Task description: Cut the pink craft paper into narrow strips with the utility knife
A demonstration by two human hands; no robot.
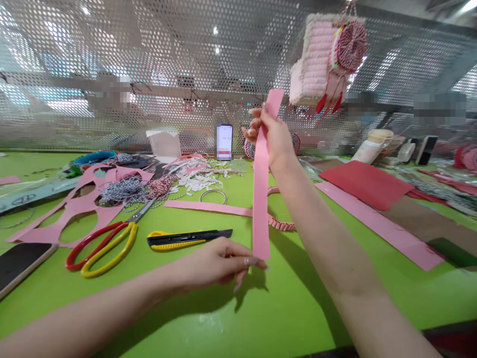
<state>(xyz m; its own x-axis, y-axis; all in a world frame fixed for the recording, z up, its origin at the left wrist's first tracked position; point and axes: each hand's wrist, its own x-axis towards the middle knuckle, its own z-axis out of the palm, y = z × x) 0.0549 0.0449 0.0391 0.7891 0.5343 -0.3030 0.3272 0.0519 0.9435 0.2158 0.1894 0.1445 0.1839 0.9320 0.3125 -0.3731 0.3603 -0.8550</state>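
Left of the held strip [261, 199] lies a knife [190, 237], with scissors [130, 225] farther left.

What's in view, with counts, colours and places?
Held strip: 1, pink, centre
Knife: 1, yellow and black, centre left
Scissors: 1, red and yellow handles, left
Flat strip: 1, pink, behind knife
Ring: 1, silver, behind flat strip
Pleated band: 1, pink, centre right
Holed sheet: 1, pink, left
Cord: uncounted, grey and red, left
Shreds: many, mostly white, back
Upright phone: 1, white screen, back
Flat phone: 1, black, left edge
Red sheet: 1, red, right
Long strip: 1, pink, right
Hanging piece: 1, pink and white, upper right
Table: 1, green, below
Mesh: 1, grey, back
Clutter: uncounted, mixed, far right
Left hand: 1, bare, held strip's bottom
Right hand: 1, bare, held strip's upper part
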